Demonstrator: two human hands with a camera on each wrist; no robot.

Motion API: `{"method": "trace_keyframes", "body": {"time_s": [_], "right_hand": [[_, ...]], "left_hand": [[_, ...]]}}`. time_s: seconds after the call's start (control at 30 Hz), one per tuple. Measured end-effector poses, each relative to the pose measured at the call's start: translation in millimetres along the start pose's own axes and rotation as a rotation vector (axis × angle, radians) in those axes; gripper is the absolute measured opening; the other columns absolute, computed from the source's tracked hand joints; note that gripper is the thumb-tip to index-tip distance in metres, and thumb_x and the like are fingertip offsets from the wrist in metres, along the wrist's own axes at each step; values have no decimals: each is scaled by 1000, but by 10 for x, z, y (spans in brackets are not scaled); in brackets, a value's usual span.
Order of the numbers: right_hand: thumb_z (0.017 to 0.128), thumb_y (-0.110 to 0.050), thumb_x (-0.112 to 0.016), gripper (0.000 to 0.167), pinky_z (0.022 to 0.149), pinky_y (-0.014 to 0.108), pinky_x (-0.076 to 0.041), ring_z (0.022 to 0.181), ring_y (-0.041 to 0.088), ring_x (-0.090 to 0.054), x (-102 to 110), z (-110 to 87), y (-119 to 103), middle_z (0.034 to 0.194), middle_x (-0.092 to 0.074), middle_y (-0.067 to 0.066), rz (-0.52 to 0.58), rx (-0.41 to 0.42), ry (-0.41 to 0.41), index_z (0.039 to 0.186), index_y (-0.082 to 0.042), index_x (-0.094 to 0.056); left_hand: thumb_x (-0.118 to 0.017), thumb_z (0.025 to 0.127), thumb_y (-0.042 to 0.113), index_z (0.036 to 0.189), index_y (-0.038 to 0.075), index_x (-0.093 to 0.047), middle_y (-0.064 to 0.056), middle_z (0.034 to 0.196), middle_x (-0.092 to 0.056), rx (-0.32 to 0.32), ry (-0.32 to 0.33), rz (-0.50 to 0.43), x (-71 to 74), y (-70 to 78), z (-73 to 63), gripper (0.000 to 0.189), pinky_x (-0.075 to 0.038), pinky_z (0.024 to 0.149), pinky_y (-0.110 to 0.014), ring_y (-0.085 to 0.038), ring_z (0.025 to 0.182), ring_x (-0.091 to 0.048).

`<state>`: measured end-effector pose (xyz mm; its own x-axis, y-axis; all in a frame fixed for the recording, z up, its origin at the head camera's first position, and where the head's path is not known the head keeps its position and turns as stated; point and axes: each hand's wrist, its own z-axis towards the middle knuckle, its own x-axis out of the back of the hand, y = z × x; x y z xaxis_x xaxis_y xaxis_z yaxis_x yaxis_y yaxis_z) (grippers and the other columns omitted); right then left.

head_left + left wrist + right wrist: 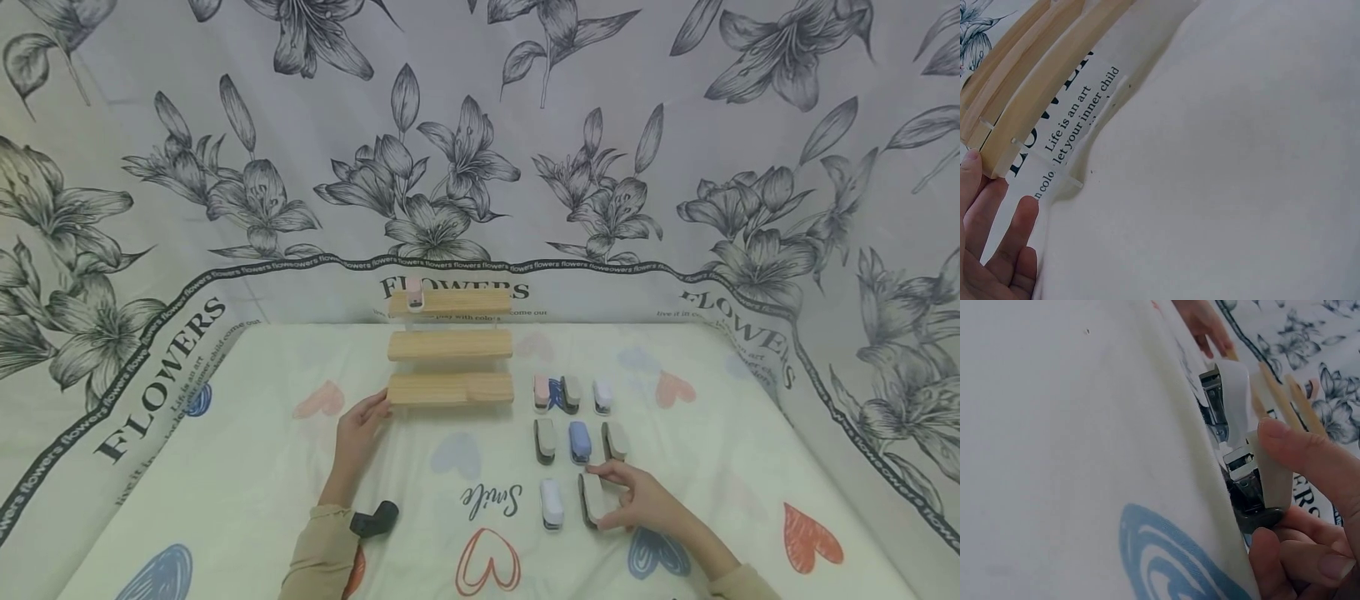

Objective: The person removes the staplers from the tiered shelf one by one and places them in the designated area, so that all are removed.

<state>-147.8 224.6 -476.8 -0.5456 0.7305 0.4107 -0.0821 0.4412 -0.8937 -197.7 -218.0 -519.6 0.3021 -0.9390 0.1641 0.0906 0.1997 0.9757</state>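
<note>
My right hand (643, 502) holds a grey mini stapler (592, 498) by its sides, thumb at one side and fingers at the other. In the right wrist view its metal front end shows, close over the cloth. A white stapler (551, 500) lies just left of it, with a blue stapler (579, 440) and a grey stapler (615, 440) behind. At the left, my left hand (358, 435) pinches the end of the lowest board of a three-step wooden rack (450, 389), thumb on top. A pink stapler (415, 293) stands on the rack's top board, at its left.
Further staplers lie in rows right of the rack: a grey one (544, 442), a pink one (541, 392), a dark grey one (570, 393) and a white one (602, 396). A heart-print cloth (247, 467) covers the table; a flowered curtain (480, 133) hangs behind.
</note>
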Motion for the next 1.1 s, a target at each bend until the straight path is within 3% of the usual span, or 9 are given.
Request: {"method": "trace_keyframes", "body": {"time_s": [0.2,0.4,0.73,0.97,1.1], "right_hand": [[65,-21,-79,63,38,20,-41,40,2,-37,-2,-20,12,125,-40,34,8,24,-18,117,-3,-50],[67,-21,-78,66,40,22,-44,42,3,-41,23,-37,-16,127,-36,35,-12,-4,-50,122,-2,-47],[75,-19,-72,69,45,29,-50,40,3,-37,161,-34,-240,127,-39,32,-42,25,-110,128,9,-39],[82,-8,-65,59,48,32,-50,42,8,-39,395,171,-563,132,-37,26,-8,112,-131,132,5,-37],[83,-8,-63,58,42,23,-40,46,17,-48,511,371,-800,136,-34,20,19,136,-137,134,-1,-37]], "left_hand": [[-60,85,35,115,5,-58,-8,110,-61,-8,4,-16,-8,-13,0,43,-46,77,-18,-15,86,-61],[-59,85,36,116,5,-57,-8,111,-61,-6,-3,-20,-14,-5,8,44,-45,78,-18,-17,87,-61],[-59,85,35,115,5,-58,-9,109,-61,-4,-3,-16,-13,-30,22,42,-45,78,-18,-16,86,-61],[-59,86,33,115,4,-58,-10,107,-62,-29,-4,-11,4,-26,20,41,-45,77,-17,-19,85,-61],[-60,86,34,115,4,-58,-10,107,-62,-46,-7,3,11,3,19,42,-45,78,-17,-16,84,-62]]}}
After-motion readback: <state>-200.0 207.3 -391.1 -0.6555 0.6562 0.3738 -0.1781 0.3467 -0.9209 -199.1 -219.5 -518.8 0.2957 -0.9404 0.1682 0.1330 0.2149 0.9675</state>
